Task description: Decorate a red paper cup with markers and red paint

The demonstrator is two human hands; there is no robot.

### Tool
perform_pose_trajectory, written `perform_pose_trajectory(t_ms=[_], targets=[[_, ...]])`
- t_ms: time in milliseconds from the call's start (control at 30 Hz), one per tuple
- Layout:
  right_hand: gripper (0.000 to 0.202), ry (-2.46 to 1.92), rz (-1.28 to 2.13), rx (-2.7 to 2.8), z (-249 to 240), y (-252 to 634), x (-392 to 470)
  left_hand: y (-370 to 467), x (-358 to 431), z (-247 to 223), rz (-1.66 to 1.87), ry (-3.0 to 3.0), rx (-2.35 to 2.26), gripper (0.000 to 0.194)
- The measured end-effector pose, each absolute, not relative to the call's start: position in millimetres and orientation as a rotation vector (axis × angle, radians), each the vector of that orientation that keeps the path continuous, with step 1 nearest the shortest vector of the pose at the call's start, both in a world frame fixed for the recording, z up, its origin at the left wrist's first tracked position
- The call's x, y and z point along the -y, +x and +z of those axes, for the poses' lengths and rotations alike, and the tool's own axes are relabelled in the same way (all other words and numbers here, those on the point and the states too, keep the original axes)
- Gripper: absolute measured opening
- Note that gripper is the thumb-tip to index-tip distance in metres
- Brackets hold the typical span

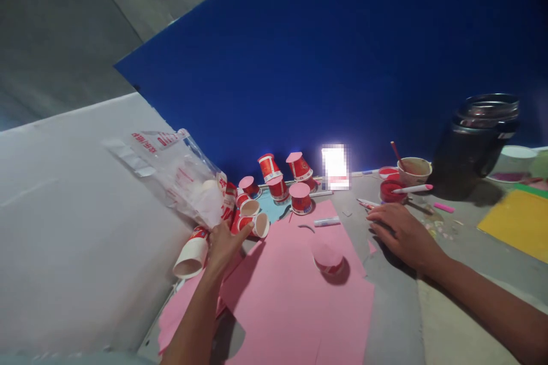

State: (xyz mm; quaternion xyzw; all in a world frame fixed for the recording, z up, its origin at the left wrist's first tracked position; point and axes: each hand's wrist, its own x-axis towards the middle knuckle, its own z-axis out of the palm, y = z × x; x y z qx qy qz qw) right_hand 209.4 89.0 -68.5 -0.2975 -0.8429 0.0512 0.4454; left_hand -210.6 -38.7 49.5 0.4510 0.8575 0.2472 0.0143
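My left hand is at a red-and-white paper cup that lies tilted, its mouth facing right. The thumb presses along the cup's near side; the other fingers are partly hidden next to a clear plastic bag. Another red paper cup lies just behind, and a larger white-mouthed cup rests on its side to the left. My right hand lies palm down on the grey table, fingers loosely extended and holding nothing, close to some pens.
Pink paper sheets cover the middle, bearing a pink-topped cup and a glue-stick-like tube. Several pink-topped red cups stand at the back. Right lie a red pot, a brush cup, a dark jar and yellow paper.
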Motion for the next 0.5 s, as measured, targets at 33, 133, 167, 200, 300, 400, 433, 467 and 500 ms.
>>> perform_pose_trajectory(t_ms=[33, 133, 167, 200, 300, 400, 433, 467, 500], targets=[[0.008, -0.741, 0.135, 2.090, -69, 210, -89, -210, 36, 47, 0.768, 1.393, -2.650, 0.044], [0.008, -0.761, 0.159, 2.092, -70, 210, -89, -205, 34, 42, 0.812, 1.360, -2.582, 0.038], [0.008, -0.767, 0.167, 2.096, -71, 210, -88, -204, 34, 41, 0.835, 1.342, -2.560, 0.036], [0.008, -0.772, 0.176, 2.102, -71, 210, -88, -203, 35, 39, 0.861, 1.324, -2.535, 0.036], [0.007, -0.780, 0.203, 2.118, -71, 210, -88, -202, 36, 32, 0.947, 1.288, -2.453, 0.039], [0.008, -0.796, 0.218, 2.113, -71, 210, -88, -203, 37, 20, 1.047, 1.246, -2.403, 0.048], [0.008, -0.798, 0.222, 2.110, -71, 210, -88, -203, 38, 15, 1.080, 1.220, -2.402, 0.053], [0.009, -0.801, 0.227, 2.110, -71, 210, -87, -204, 38, 11, 1.111, 1.191, -2.406, 0.057], [0.009, -0.802, 0.234, 2.112, -71, 210, -87, -204, 39, 7, 1.140, 1.165, -2.411, 0.061]])
